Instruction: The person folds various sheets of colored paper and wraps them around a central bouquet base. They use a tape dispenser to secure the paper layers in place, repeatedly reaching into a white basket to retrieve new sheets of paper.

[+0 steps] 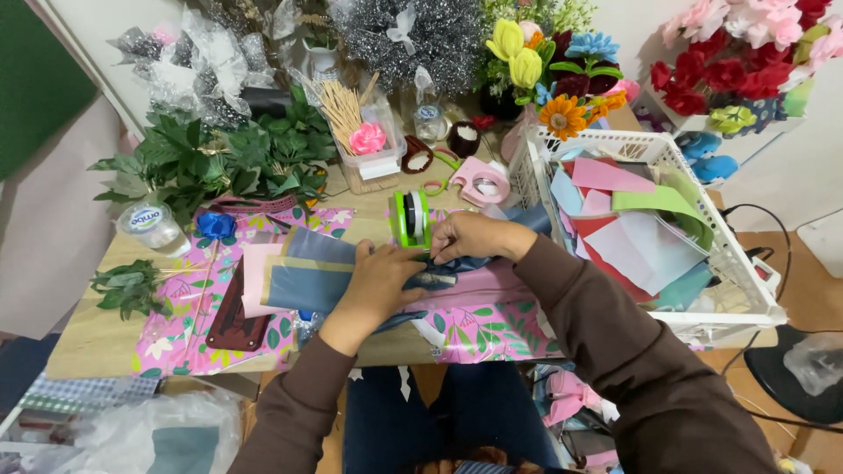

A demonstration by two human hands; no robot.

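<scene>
Both hands worked just below the green tape dispenser (410,218). The left hand (379,279) lay flat, fingers pressing the grey-blue felt strip (435,279) onto the table to keep it from sliding, while the right hand (470,235) pinched its upper edge, apparently steadying it. The white basket of felt sheets (755,290) stood right of the dispenser.

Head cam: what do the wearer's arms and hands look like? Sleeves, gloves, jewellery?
Both arms are in long, dark brown, soft knit-like sleeves reaching the wrists. The left hand and right hand are bare, with no gloves. No rings, watch or bracelets are visible. The sleeves are plain, with no markings or logos showing.
</scene>
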